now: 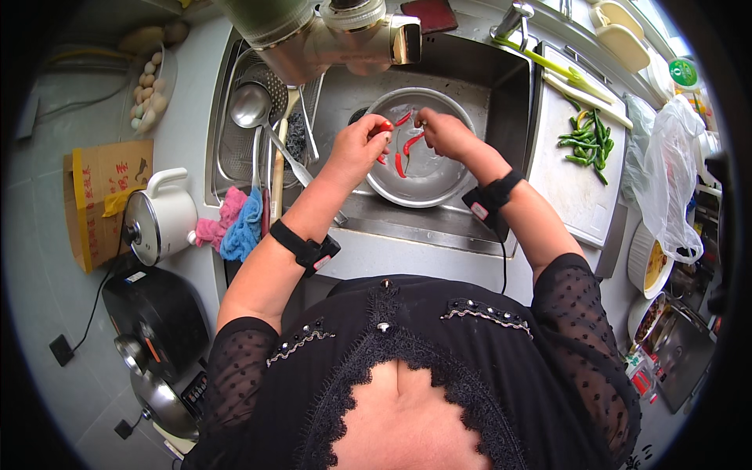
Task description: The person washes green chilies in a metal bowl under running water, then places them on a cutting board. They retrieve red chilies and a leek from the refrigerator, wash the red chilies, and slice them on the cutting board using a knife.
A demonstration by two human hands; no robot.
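Note:
A round metal basin (437, 188) with water stands in the steel sink. Several red chili peppers (400, 165) lie in it. My left hand (361, 144) is over the basin's left side, its fingers closed on a red chili pepper (385, 126); more red shows below the fingers. My right hand (445, 134) is over the basin's right side, its fingertips pinched together near the floating peppers; whether something small is between them is unclear. To the right, green chili peppers (589, 141) and pale green stalks (578, 87) lie on a white cutting board (558, 194).
A wire rack (232, 150) with a steel ladle (251, 104) and other utensils fills the sink's left part. A faucet fixture (352, 41) overhangs the back. Pink and blue cloths (242, 226) and a white electric pot (167, 214) stand left; a plastic bag (672, 170) is right.

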